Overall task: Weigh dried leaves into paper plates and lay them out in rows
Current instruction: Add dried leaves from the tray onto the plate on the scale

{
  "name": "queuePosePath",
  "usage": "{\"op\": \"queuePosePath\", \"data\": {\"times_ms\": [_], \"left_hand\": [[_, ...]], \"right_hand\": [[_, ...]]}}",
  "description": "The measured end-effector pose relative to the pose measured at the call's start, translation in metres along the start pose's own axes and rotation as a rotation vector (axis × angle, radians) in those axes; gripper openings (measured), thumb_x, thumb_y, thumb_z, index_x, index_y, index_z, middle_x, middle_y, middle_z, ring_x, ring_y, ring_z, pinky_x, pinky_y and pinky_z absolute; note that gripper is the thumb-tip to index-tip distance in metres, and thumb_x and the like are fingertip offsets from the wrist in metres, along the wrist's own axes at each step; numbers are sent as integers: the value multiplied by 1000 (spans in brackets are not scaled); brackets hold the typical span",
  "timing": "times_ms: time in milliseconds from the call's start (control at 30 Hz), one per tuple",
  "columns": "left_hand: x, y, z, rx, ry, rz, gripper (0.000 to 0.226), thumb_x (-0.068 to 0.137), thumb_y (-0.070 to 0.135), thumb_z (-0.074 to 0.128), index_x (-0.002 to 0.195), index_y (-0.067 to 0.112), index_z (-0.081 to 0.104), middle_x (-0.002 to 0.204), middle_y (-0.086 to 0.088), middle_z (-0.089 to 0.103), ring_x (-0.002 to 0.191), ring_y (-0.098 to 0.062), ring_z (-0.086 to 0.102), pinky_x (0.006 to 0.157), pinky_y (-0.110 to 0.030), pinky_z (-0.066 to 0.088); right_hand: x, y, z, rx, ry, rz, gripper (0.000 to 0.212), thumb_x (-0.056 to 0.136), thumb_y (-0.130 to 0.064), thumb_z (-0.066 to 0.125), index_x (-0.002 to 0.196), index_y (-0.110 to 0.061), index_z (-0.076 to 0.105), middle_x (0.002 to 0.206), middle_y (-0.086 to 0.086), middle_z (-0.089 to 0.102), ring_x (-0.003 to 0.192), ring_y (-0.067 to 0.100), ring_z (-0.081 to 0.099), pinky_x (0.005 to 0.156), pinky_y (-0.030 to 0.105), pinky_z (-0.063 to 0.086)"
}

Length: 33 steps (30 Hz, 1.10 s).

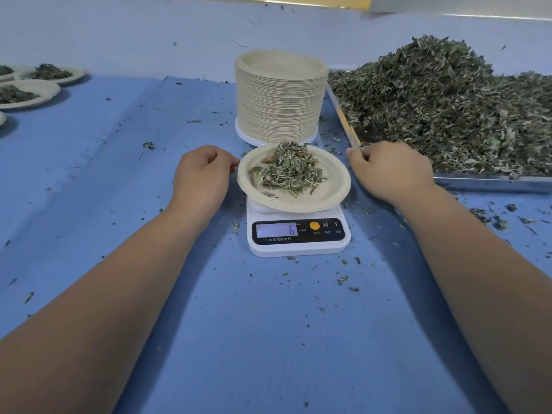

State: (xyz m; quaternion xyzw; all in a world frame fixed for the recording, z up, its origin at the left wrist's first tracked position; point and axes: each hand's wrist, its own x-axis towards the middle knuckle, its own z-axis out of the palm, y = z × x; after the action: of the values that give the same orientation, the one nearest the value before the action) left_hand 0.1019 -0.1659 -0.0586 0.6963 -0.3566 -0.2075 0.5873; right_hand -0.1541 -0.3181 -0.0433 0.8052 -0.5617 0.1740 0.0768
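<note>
Blue table (268, 324), beige paper plate (334, 186), grey-green dried leaves (289, 168), white scale (298, 248)

I see a blue sheet (268, 324) spread over the table, with a long fold running across its left part. Beyond the sheet's far edge lies a pale surface (119, 31). Above the sheet's far right end I see a yellow strip (316, 0) and a silvery edge (493, 17).

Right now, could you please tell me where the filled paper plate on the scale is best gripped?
Take the plate by its left rim, which overhangs the scale, coming from the left where the left hand is nearest: fingers under, thumb on top. Keep it level, since the leaves are loosely heaped.
</note>
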Motion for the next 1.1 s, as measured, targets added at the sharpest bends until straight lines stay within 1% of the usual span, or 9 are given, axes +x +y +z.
{"op": "queuePosePath", "data": {"times_ms": [167, 333, 400, 467, 633, 867, 967, 1033, 1100], "left_hand": [[1, -1, 1, -9, -2, 1, 27, 82, 24, 53, 73, 27, 78, 85, 7, 75, 94, -17, 71, 92, -52, 58], [2, -1, 0, -24, 2, 3, 26, 82, 24, 53, 75, 24, 78, 87, 7, 76, 95, -17, 71, 92, -51, 58], [2, -2, 0, -21, 0, 7, 25, 80, 25, 54, 77, 20, 78, 87, 7, 76, 95, -17, 71, 93, -51, 58], [1, -1, 0, -19, -5, 15, 24, 77, 25, 54, 78, 17, 77, 86, 9, 76, 94, -18, 71, 92, -51, 58], [1, -1, 1, 8, -19, 30, 31, 74, 27, 52, 84, 7, 74, 84, 12, 76, 93, -17, 70, 92, -52, 58], [0, -2, 0, 8, -25, 33, 26, 77, 22, 52, 82, 10, 75, 87, 10, 77, 94, -18, 71, 93, -52, 58], [0, -2, 0, 11, -22, 29, 25, 77, 22, 53, 81, 12, 76, 87, 8, 77, 96, -21, 70, 93, -53, 58], [0, -1, 1, 20, -19, 24, 26, 76, 24, 52, 81, 12, 76, 87, 8, 77, 97, -22, 70, 92, -53, 58], [0, -1, 1, 24, -24, 23, 27, 75, 24, 52, 81, 12, 75, 88, 8, 77, 97, -24, 70, 92, -54, 57]], "right_hand": [[-1, 2, 1, 45, 35, -12, 69, 98, -65, 30, 68, -10, 58, 62, 6, 57, 55, 24, 49, 52, 24, 28], [4, 21, -16, 261, 234, 129, 62, 90, -64, 36, 59, -13, 53, 53, 4, 52, 56, 29, 52, 53, 27, 35], [4, 33, -18, 123, 90, 157, 65, 89, -69, 27, 71, -16, 59, 70, 8, 59, 75, 33, 58, 74, 39, 50], [4, 40, -19, 11, -81, 215, 76, 89, -76, 15, 86, -16, 61, 87, 11, 59, 90, 34, 57, 94, 50, 45], [6, 38, -18, -13, -190, 205, 87, 89, -82, 7, 86, -11, 59, 90, 13, 59, 87, 33, 55, 81, 46, 44], [1, 19, -19, 158, -48, -3, 67, 100, -63, 29, 65, -13, 55, 62, 9, 58, 64, 31, 57, 53, 30, 35], [0, 21, -23, 36, -45, -35, 66, 100, -67, 21, 78, -15, 55, 78, 9, 58, 84, 35, 59, 67, 38, 47], [-3, 17, -24, -33, -213, -17, 77, 95, -75, 8, 97, -18, 59, 99, 12, 61, 101, 36, 58, 85, 48, 50], [-6, 10, -21, -60, -310, -23, 86, 92, -79, 3, 100, -16, 61, 102, 13, 63, 98, 35, 60, 84, 47, 49]]}}
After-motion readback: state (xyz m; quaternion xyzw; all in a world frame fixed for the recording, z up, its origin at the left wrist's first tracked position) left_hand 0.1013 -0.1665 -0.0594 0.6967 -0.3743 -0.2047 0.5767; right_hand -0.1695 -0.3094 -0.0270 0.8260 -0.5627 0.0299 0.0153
